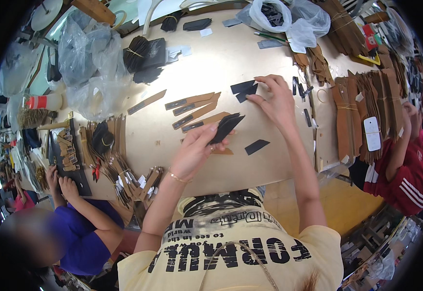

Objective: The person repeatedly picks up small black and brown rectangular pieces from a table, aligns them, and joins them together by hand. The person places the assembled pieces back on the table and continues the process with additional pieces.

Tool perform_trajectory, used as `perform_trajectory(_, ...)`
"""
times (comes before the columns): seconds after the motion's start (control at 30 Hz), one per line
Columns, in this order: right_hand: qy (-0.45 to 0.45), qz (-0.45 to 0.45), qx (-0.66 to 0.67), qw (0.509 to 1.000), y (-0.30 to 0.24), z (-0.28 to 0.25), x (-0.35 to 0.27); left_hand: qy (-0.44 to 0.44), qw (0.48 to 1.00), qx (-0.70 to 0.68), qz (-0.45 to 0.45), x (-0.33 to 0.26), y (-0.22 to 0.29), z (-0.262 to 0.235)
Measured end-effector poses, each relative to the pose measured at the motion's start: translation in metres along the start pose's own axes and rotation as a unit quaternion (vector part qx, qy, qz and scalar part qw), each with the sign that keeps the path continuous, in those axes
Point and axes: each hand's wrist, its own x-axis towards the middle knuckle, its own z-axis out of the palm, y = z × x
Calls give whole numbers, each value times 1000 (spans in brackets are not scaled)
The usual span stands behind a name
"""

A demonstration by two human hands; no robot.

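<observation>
Far left of the fanned stack of slant-ended black strips [227, 129], blurred, dim workroom [15, 157], hard to make out. Just left, brown leather-like straps [203, 108], partly hidden by the left hand [198, 146], closed around that stack. Beneath, smooth beige tabletop [146, 140]. Right of the stack, at loose flat black strips [244, 89], slightly parted right hand [277, 101]; cannot tell whether gripping. Far right, tied brown strips [346, 116].

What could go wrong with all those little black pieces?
The left hand holds a fanned-out black stack, so pieces might slip out.

By the right hand's fingertips, small black pieces overlap, so moving one might drag another.

A brown strip lies right beside the left hand, so a bump could perhaps knock it crooked.
</observation>
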Motion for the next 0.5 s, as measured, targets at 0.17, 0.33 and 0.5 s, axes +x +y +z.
perform_trajectory(0.17,-46,30,206,977,-24,-46,-28,-19,999,25,-2,12,0,7)
perform_trajectory(0.33,-8,-122,148,981,-41,-44,-44,-45,998,37,-25,16,2,10)
perform_trajectory(0.5,45,-217,104,970,-35,-41,-57,-35,999,-29,-28,12,-5,12)
